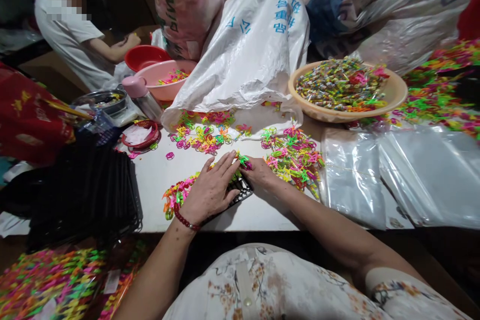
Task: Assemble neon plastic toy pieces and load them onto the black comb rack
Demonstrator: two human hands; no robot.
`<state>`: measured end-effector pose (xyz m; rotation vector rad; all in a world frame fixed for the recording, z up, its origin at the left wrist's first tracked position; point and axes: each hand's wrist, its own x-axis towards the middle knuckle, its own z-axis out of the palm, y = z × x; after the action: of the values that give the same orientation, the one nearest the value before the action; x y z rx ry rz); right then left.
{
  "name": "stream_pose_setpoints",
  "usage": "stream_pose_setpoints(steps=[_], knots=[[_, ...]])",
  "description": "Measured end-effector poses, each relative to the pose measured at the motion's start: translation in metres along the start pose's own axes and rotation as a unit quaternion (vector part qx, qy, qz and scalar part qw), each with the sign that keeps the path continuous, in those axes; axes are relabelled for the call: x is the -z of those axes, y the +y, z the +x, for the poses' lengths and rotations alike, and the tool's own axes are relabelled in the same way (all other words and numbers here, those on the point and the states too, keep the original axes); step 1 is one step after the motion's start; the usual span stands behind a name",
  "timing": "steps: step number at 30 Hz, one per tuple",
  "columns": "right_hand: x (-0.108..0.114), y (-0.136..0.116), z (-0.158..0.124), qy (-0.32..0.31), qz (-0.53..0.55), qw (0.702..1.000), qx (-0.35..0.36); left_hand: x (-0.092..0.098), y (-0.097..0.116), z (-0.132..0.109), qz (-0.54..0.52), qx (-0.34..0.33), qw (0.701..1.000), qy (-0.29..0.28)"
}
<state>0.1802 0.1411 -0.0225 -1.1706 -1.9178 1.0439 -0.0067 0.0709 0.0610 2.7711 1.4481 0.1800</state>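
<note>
My left hand (212, 187) lies flat, fingers stretched, on a black grid tray (242, 191) filled with small neon plastic pieces, on a white table (157, 180). My right hand (257, 170) is closed in a pinch on a few neon pieces (244, 161) at the tray's far corner. A heap of loose neon pieces (296, 157) lies just right of it, and another heap (200, 135) lies beyond. More filled pieces (176, 195) show at the tray's left end.
A large white plastic sack (251, 45) spills pieces onto the table. A beige bowl (393, 92) of wrapped candies stands at right, clear plastic bags (408, 175) below it. Stacked black trays (86, 195) sit left. Pink basins (157, 77) and another person (75, 40) are at back left.
</note>
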Motion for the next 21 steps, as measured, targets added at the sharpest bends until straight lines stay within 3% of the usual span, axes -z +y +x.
stream_pose_setpoints(steps=[4,14,18,21], knots=[[-0.004,0.002,-0.008,0.031,0.023,0.999,-0.011,0.0,0.0,0.0,0.003,0.0,1.0,-0.001],[-0.005,0.011,0.005,-0.057,-0.116,0.986,0.104,-0.001,0.001,0.002,0.031,-0.008,1.0,0.001],[-0.008,0.002,0.009,-0.07,-0.141,0.985,0.07,-0.004,0.003,0.004,0.043,-0.006,0.999,0.017],[0.003,-0.01,-0.005,-0.044,-0.139,0.987,0.072,-0.008,0.004,0.004,0.059,0.015,0.998,0.034]])
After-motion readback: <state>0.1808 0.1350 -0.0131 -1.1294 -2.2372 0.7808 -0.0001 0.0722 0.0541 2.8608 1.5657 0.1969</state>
